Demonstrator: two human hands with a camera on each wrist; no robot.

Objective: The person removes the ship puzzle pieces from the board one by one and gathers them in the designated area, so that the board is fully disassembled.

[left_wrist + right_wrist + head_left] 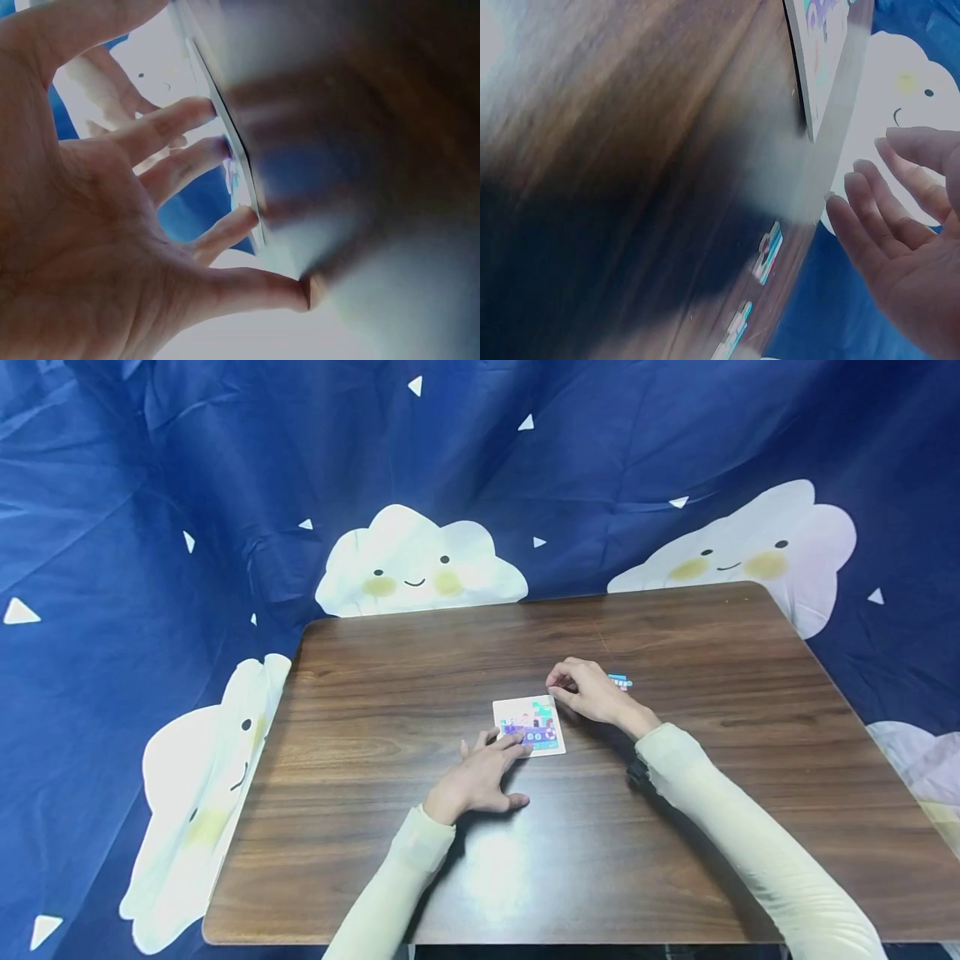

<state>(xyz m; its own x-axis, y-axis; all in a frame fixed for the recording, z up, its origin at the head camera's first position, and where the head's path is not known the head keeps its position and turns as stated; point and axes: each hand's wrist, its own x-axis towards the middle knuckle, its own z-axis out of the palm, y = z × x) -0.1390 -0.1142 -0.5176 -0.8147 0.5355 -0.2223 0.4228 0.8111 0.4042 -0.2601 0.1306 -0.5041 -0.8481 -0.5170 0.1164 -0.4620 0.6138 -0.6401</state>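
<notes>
- Resting under the left hand point(483, 778), the square picture board point(536, 724) lies flat on the wooden table point(360, 777), its near left part covered by fingertips.
- The right hand point(592, 692) is just beside the board's far right corner, raised above the table.
- Small coloured pieces point(768, 253) lie on the table to the right of the board, beyond the right wrist; the right wrist view shows two, near each other.
- The left hand is palm down with fingers spread, pressing lightly rather than gripping; its thumb reaches out over the table on the near side of the board, and its little finger falls outside the left edge.
- The right hand is relaxed, its fingers loosely curved and the thumb close to the index finger.
- Both arms come in from the near edge in pale sleeves point(738, 814).
- The left wrist view cuts off the thumb and sees the board almost edge-on.
- The lower piece runs out of the right wrist view; the printed scene is probably a row of figures, though glare blurs it.
</notes>
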